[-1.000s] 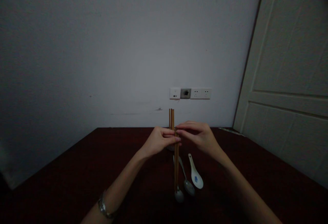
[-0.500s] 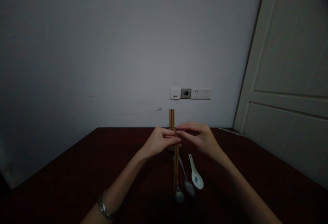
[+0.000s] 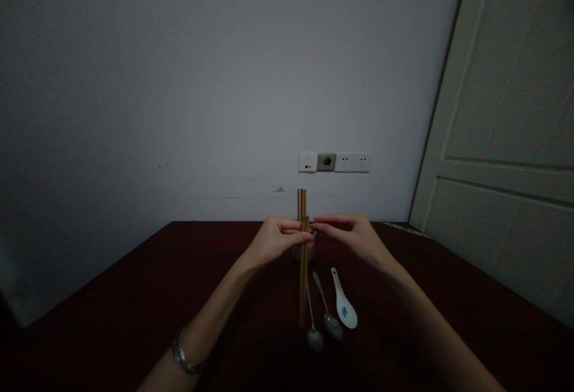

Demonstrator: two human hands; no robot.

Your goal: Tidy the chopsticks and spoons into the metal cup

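Observation:
Between the thumb and fingers of my left hand (image 3: 281, 239) is a pair of wooden chopsticks (image 3: 304, 284), held nearly upright above the table. My right hand (image 3: 350, 233) is just right of their top ends, with thumb and forefinger slightly parted and nothing seen between them. Behind my left fingertips stands a small container (image 3: 309, 254), mostly hidden, with more chopsticks (image 3: 302, 201) upright at it. Nearer me lie a metal spoon (image 3: 315, 339), a second metal spoon (image 3: 332, 325) and a white soup spoon (image 3: 346, 311) with a blue mark.
The dark red table (image 3: 215, 296) reaches back to a grey wall (image 3: 224, 81). Wall sockets (image 3: 352, 162) sit above its far edge. On the right is a pale panelled door (image 3: 502, 141). A flat strip (image 3: 406, 229) lies at the table's far right corner.
The held chopsticks have shifted slightly left with my left hand. My right fingertips, which were at the chopsticks, are now a little apart from them. The spoons stay put.

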